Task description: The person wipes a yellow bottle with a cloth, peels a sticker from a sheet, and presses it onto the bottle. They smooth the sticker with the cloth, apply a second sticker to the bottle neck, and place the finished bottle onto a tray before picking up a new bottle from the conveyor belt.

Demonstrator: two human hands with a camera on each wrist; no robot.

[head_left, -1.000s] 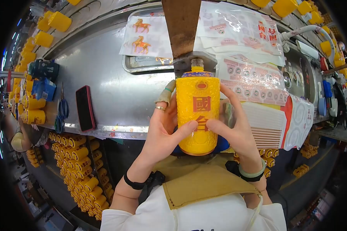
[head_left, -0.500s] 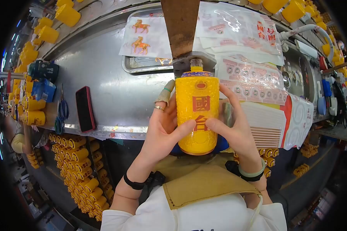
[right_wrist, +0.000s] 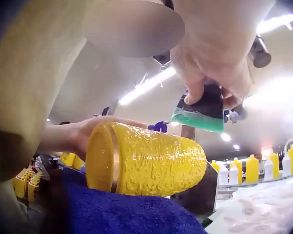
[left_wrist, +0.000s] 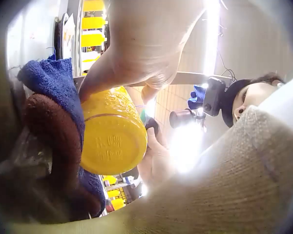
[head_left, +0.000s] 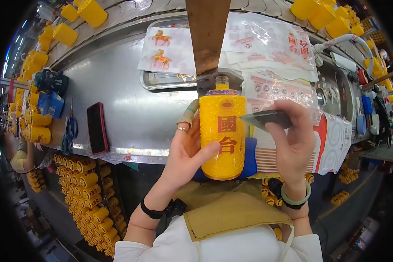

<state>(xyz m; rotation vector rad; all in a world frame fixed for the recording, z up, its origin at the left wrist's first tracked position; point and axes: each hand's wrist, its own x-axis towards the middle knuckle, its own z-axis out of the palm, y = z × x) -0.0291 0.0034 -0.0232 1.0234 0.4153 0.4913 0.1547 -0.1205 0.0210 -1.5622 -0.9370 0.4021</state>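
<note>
A yellow embossed bottle (head_left: 212, 163) with red characters and a clear glass neck lies on its back, its neck toward the metal bracket (head_left: 238, 81). My left hand (head_left: 183, 150) holds it from the left, thumb on the front beside the lower character and fingers along its side. A cot covers one finger of that hand. In the right wrist view, a squeegee (right_wrist: 200, 117) with a dark grip and green blade is pinched by my right hand (head_left: 297, 139), close to the bottle's right side. Beneath the bottle is a blue towel (right_wrist: 132, 212).
Transfer sheets (head_left: 270, 48) are spread on the right, and a horse-print sheet (head_left: 168, 52) overlaps a metal tray (head_left: 150, 82). A phone (head_left: 97, 128) and scissors (head_left: 70, 131) lie left. An upright brown post (head_left: 208, 35) stands ahead. Several yellow bottles line the conveyor (head_left: 131, 8).
My right hand has left the bottle, where its thumb pressed the front, and moved right with the squeegee now plainly showing. My left hand keeps its hold on the bottle.
</note>
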